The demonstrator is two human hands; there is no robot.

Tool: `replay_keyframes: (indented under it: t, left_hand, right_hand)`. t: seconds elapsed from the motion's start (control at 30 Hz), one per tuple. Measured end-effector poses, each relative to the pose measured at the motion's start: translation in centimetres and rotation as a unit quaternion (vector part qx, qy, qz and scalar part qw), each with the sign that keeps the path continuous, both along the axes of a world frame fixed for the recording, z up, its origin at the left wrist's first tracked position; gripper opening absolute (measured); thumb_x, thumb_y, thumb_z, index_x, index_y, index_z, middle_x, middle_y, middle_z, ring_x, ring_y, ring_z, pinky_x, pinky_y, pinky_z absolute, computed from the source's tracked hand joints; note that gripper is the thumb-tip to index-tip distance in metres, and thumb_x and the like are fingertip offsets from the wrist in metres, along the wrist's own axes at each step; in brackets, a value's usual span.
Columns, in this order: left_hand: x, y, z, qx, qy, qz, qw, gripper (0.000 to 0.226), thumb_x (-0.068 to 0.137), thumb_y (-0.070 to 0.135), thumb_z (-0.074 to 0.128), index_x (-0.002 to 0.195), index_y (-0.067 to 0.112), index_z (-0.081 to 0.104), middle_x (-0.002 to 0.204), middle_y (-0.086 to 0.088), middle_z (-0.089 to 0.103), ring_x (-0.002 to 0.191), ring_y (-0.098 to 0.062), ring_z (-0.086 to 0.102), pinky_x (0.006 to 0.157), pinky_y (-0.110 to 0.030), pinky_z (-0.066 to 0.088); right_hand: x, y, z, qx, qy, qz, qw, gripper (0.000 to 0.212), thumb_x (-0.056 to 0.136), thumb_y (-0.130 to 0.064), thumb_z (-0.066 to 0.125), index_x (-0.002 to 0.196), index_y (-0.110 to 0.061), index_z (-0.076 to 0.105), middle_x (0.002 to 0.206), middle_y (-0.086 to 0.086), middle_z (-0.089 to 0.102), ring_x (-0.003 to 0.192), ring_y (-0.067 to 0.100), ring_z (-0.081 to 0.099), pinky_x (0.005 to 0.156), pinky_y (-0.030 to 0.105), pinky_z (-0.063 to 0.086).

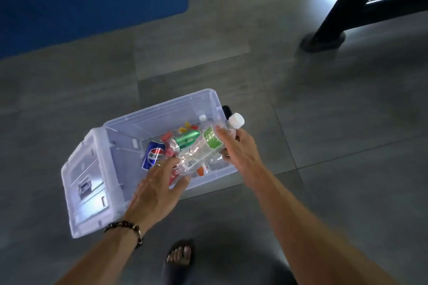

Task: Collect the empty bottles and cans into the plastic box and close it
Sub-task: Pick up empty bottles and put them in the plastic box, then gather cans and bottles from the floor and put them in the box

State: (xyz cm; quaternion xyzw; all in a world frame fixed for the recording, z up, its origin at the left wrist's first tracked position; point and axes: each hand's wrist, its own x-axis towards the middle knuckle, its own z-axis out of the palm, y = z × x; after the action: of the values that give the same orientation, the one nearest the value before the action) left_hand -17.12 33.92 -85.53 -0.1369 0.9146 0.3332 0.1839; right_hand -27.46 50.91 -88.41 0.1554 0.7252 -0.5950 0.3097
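Head view: nearest, a sandalled foot (179,253) is seen on grey floor tiles (324,192). A clear, crinkled bottle with green label (203,148) is grasped near its white cap by the right hand (238,148), held over the translucent plastic box (162,111). The left hand (157,187), fingers spread, rests against the bottle's base. Beneath it lie a blue Pepsi can (152,154) and a green can (187,140). Left of the grip, the lid (85,183) hangs open. Beyond are a blue mat (88,2) and a black table leg (333,16).

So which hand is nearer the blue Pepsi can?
Left. The left hand hovers just beside the blue Pepsi can in the plastic box; the right hand is farther off, gripping the clear bottle.
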Motion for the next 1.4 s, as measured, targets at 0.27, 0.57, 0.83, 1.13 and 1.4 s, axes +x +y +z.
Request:
replay_keyframes:
  t: [0.27, 0.57, 0.83, 1.13, 1.4]
  left_hand:
    - [5.2, -14.2, -2.4, -0.078, -0.031, 0.010, 0.996, 0.051, 0.091, 0.048, 0.048, 0.135, 0.024, 0.040, 0.137, 0.000, 0.049, 0.120, -0.016, 0.050, 0.092, -0.029, 0.043]
    - [5.9, -17.4, -3.2, -0.065, -0.012, -0.030, 0.997, 0.051, 0.093, 0.047, 0.045, 0.137, 0.022, 0.037, 0.134, 0.000, 0.049, 0.118, -0.013, 0.049, 0.092, -0.027, 0.041]
    - [1.8, -14.6, -0.4, -0.052, 0.025, -0.140, 0.988, 0.048, 0.093, 0.046, 0.047, 0.133, 0.021, 0.041, 0.120, 0.000, 0.056, 0.105, -0.013, 0.053, 0.080, -0.020, 0.040]
    - [-1.7, -3.3, 7.3, -0.050, 0.079, -0.306, 0.947, 0.033, 0.090, 0.041, 0.053, 0.117, 0.023, 0.049, 0.106, 0.001, 0.061, 0.094, -0.018, 0.057, 0.074, -0.026, 0.043]
    - [2.0, 13.4, 14.4, -0.041, 0.093, -0.469, 0.877, 0.052, 0.091, 0.050, 0.047, 0.136, 0.025, 0.041, 0.132, 0.002, 0.049, 0.118, -0.018, 0.050, 0.095, -0.031, 0.042]
  right_hand:
    - [1.1, -17.4, -5.2, 0.081, 0.010, 0.140, 0.987, 0.057, 0.070, -0.071, 0.065, 0.104, -0.025, 0.059, 0.101, -0.001, 0.070, 0.090, 0.019, 0.069, 0.087, 0.045, 0.056]
    - [-0.2, -21.8, -3.9, 0.219, 0.075, 0.230, 0.945, 0.078, 0.087, -0.055, 0.059, 0.147, -0.014, 0.030, 0.133, 0.008, 0.055, 0.119, 0.029, 0.054, 0.081, 0.033, 0.041]
    - [0.9, -14.7, 2.7, 0.282, 0.133, 0.228, 0.922, 0.069, 0.090, -0.046, 0.058, 0.147, -0.019, 0.032, 0.146, 0.007, 0.044, 0.122, 0.023, 0.052, 0.093, 0.036, 0.045]
    - [6.4, 0.0, 14.0, 0.376, 0.123, 0.124, 0.910, 0.065, 0.091, -0.045, 0.058, 0.146, -0.018, 0.034, 0.142, 0.006, 0.044, 0.127, 0.026, 0.048, 0.100, 0.033, 0.040]
    - [16.9, 16.7, 23.0, 0.421, 0.105, -0.045, 0.900, 0.066, 0.092, -0.047, 0.057, 0.147, -0.020, 0.033, 0.146, 0.005, 0.041, 0.133, 0.025, 0.043, 0.107, 0.032, 0.034]
